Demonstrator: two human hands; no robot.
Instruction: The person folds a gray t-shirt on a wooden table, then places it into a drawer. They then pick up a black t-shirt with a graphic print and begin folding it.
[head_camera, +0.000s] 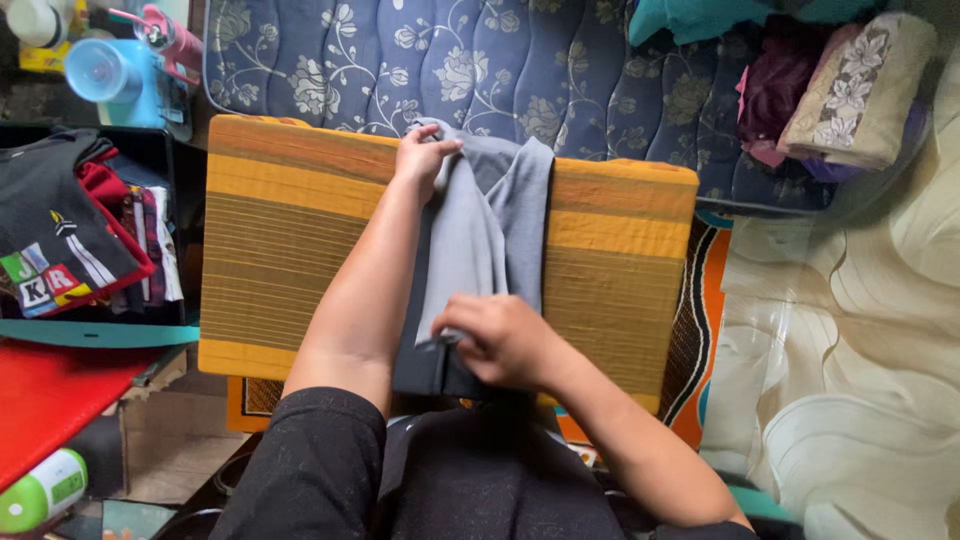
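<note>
Folded grey cotton garment (480, 240) on a striped yellow cushion (280, 240): left hand (425, 160) pinches its twelve-o'clock end, right hand (500, 340) grips its six-o'clock end.

blue floral mattress (480, 60), cream patterned floor (850, 380)

Floral mattress (500, 60), folded clothes (70, 230), blue cup (100, 72).

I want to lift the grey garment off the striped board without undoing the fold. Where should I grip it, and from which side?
Probably at its two short ends, as the hands do now: the left hand pinches the far end of the grey garment, the right hand the near end. It lies as a long narrow strip across the board, so coming from the near edge and holding both ends should keep the layers together.
</note>
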